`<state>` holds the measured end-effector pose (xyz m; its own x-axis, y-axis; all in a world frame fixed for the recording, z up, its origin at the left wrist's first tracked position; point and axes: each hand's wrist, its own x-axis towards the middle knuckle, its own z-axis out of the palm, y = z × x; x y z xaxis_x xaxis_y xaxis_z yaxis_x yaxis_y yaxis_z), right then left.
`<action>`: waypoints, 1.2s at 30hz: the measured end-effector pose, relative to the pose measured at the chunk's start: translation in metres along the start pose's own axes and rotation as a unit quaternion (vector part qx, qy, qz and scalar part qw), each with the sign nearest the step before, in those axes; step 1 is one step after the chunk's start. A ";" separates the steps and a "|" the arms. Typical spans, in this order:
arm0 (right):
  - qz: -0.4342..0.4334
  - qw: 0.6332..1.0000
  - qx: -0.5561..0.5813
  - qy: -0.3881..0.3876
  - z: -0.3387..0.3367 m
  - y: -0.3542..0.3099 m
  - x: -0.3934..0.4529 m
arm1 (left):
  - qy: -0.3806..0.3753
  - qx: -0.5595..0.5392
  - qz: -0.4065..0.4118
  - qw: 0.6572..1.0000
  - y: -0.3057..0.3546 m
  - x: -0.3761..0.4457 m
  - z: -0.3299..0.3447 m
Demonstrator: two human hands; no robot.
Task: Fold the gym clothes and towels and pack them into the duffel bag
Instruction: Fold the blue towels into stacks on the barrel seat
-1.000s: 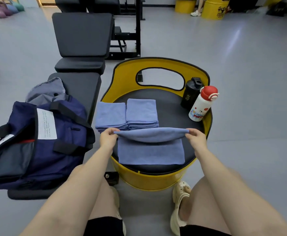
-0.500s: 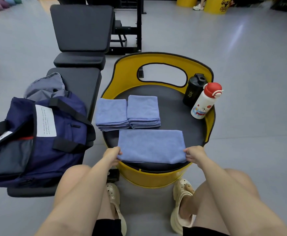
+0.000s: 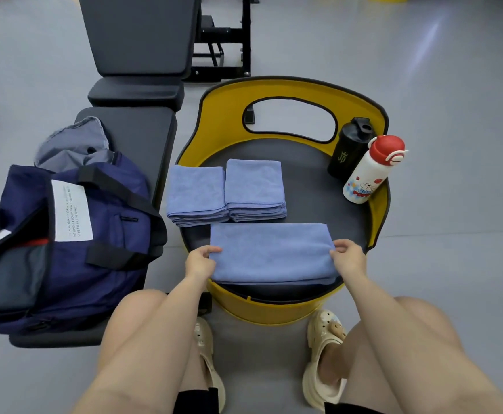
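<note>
A black shaker bottle (image 3: 348,147) and a white red-capped bottle (image 3: 371,171) are standing at the right rim of the yellow stool (image 3: 274,312), with two folded blue towels (image 3: 226,191) lying side by side behind the half-folded towel (image 3: 271,252). The navy duffel bag (image 3: 65,243) is sitting on the table (image 3: 142,135) to the left, a grey garment (image 3: 74,144) bulging from its top. The left hand (image 3: 201,259) and right hand (image 3: 348,258) are pinching that towel's two ends, fingers clamped on the cloth.

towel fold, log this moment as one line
step: folding towel on yellow seat | left hand: pinches left edge | right hand: pinches right edge | folded towels: two piles | duffel bag: unpacked
</note>
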<state>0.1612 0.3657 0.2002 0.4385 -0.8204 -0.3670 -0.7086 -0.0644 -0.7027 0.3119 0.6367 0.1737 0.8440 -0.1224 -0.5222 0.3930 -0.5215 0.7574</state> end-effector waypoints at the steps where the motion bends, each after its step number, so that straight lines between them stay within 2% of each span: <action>1: -0.003 1.000 0.002 0.009 0.000 0.002 -0.001 | 0.000 -0.002 0.001 1.000 -0.001 -0.001 0.002; 3: 0.001 1.000 -0.012 0.015 0.001 0.005 -0.002 | -0.011 0.003 -0.004 1.000 -0.003 -0.002 0.006; 7: 0.013 0.996 -0.082 -0.020 0.006 0.009 -0.003 | -0.011 0.045 -0.001 0.999 0.001 -0.009 0.009; 9: -0.016 0.991 -0.131 -0.019 0.011 0.009 -0.008 | 0.007 0.094 0.030 0.995 0.005 -0.017 0.009; 11: -0.074 0.980 -0.187 0.014 0.016 0.007 -0.013 | 0.041 0.167 0.077 0.982 0.007 -0.026 0.013; 14: -0.201 0.941 -0.268 0.054 0.023 0.001 -0.018 | 0.070 0.287 0.162 0.942 0.007 -0.032 0.021; 17: -0.296 0.906 -0.301 -0.042 0.039 -0.004 -0.023 | 0.056 0.429 0.292 0.853 0.007 -0.030 0.033; 18: -0.316 0.892 -0.313 -0.081 0.045 -0.003 -0.024 | 0.053 0.440 0.329 0.834 0.007 -0.029 0.039; 20: -0.347 0.867 -0.333 -0.130 0.060 -0.002 -0.025 | 0.031 0.455 0.357 0.815 0.008 -0.027 0.051; 22: -0.359 0.858 -0.338 -0.144 0.073 -0.004 -0.025 | -0.005 0.494 0.343 0.799 0.008 -0.022 0.063; 24: -0.358 0.853 -0.350 -0.149 0.084 -0.009 -0.024 | -0.018 0.517 0.321 0.793 0.011 -0.016 0.073; 27: -0.362 0.837 -0.382 -0.150 0.096 -0.014 -0.022 | -0.026 0.518 0.282 0.807 0.012 -0.007 0.081; 36: -0.305 0.853 -0.410 -0.105 0.077 0.011 0.001 | 0.003 0.504 0.263 0.823 -0.003 0.007 0.054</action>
<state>0.1966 0.4076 0.1452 0.8920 -0.3782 -0.2477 -0.4246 -0.8889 -0.1719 0.2972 0.5918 0.1465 0.8039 -0.5519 -0.2217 -0.5264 -0.8337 0.1668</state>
